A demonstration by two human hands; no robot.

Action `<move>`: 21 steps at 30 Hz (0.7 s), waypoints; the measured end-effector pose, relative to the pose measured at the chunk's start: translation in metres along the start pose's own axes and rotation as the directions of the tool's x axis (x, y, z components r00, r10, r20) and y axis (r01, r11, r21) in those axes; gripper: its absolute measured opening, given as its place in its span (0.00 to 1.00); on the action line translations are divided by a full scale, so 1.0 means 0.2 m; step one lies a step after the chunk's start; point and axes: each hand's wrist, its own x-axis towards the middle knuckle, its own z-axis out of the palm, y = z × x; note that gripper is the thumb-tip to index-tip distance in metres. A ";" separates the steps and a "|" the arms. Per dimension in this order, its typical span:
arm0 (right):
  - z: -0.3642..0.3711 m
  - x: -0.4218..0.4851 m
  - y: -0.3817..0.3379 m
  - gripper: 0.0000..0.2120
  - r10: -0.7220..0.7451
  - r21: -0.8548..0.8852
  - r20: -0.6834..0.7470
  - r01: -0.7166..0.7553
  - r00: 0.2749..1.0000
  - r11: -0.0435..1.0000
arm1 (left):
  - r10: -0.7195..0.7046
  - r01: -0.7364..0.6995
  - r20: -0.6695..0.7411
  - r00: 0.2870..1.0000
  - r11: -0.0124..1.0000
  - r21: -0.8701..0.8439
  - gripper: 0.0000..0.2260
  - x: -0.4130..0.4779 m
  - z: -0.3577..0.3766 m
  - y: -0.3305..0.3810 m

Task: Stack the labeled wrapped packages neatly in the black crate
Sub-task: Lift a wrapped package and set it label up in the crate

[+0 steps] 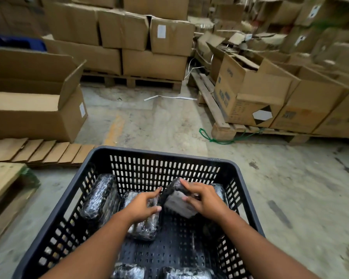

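A black perforated crate (pixel 163 155) stands on the concrete floor right in front of me. Several dark packages in shiny clear wrap lie inside it. My right hand (pixel 206 200) grips one tilted package (pixel 174 200) with a pale label face, lifted off the crate floor near the far wall. My left hand (pixel 144 206) rests with spread fingers on a flat package (pixel 144 228) in the middle. Another package (pixel 100 196) leans along the left wall. Two more (pixel 129 271) (pixel 186 273) show at the near edge. One package (pixel 220 191) is partly hidden behind my right hand.
An open cardboard box (pixel 36 109) sits to the left, with flattened cardboard (pixel 38 153) before it. Stacked cartons on wooden pallets (pixel 153 63) (pixel 270 101) fill the back and right. A green cord (pixel 212 138) and white strapping (pixel 169 97) lie on the floor.
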 end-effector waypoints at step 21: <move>-0.70 0.06 -0.46 0.45 0.138 0.795 -0.174 0.056 0.975 0.603 | 0.593 -0.504 -0.304 0.745 0.800 0.325 0.48 -0.29 -0.48 0.88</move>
